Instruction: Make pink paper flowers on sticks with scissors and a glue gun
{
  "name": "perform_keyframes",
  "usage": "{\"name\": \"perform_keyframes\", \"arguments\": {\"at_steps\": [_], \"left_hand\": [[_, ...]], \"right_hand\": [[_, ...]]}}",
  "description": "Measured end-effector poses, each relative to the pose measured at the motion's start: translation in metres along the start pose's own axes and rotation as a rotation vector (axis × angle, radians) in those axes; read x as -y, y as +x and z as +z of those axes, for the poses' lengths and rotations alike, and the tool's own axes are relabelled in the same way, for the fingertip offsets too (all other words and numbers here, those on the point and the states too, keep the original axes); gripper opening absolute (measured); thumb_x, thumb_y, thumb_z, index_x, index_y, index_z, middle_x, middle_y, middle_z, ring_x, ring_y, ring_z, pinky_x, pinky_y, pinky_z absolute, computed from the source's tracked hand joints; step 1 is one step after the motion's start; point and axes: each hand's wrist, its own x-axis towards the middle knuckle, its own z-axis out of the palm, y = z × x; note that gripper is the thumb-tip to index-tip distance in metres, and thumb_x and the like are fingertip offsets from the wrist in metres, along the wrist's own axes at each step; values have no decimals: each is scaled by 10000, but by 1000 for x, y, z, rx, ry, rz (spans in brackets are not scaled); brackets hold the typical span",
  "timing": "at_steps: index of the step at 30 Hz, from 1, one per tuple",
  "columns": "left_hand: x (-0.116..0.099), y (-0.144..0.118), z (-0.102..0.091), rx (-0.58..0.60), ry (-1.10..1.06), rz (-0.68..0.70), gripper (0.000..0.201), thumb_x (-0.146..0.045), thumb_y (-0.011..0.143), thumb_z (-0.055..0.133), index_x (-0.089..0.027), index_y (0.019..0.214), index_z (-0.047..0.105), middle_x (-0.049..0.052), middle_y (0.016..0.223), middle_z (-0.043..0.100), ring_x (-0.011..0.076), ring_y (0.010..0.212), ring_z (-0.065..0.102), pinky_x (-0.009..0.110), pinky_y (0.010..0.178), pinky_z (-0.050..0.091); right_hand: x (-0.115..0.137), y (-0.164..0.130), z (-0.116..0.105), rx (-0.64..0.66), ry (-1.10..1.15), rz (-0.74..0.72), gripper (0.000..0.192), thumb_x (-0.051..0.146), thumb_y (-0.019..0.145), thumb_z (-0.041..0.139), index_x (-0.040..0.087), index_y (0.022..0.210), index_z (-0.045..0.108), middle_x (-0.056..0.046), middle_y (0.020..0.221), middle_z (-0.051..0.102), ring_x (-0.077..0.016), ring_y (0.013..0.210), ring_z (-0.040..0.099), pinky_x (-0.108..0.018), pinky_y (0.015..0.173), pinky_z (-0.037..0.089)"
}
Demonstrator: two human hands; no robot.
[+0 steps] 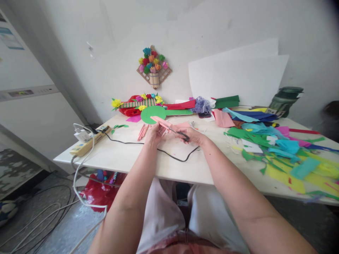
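My left hand (154, 134) grips a strip of pink paper (162, 121) that sticks up and to the left over the white table (127, 158). My right hand (191, 135) holds black-handled scissors (182, 134) whose blades reach toward the pink strip. The two hands sit close together near the middle of the table. More pink paper (181, 125) lies flat just behind them, and a few pink rolled strips (143, 132) lie to the left of my left hand.
A black cable (172, 155) loops across the table from a power strip (87, 144) at the left edge. Coloured paper scraps (280, 148) cover the right side. A green paper disc (153, 114), paper-flower crafts (137, 104) and a dark green jar (286, 100) stand at the back.
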Motion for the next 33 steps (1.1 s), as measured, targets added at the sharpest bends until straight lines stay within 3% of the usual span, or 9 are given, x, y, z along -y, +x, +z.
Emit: {"name": "perform_keyframes", "arguments": {"at_steps": [9, 27, 33], "left_hand": [[2, 3, -2, 11, -3, 3, 80, -118, 796, 559, -137, 724, 588, 7, 625, 642, 91, 592, 631, 217, 714, 520], [4, 5, -6, 39, 15, 32, 35, -130, 781, 585, -147, 752, 593, 9, 671, 649, 92, 635, 632, 217, 720, 514], [-2, 4, -4, -52, -7, -9, 59, -190, 789, 592, -166, 736, 580, 12, 681, 635, 106, 671, 636, 231, 746, 497]], "right_hand": [[1, 0, 3, -68, -53, 1, 169, 282, 735, 623, 125, 792, 593, 56, 445, 494, -37, 314, 386, -149, 295, 301], [-8, 6, -1, -76, -5, -22, 166, 255, 709, 644, 120, 805, 637, 51, 454, 504, -37, 326, 362, -159, 294, 277], [-7, 5, -3, -79, 22, 26, 195, 260, 687, 674, 127, 826, 646, 40, 489, 538, -34, 329, 372, -157, 289, 280]]}}
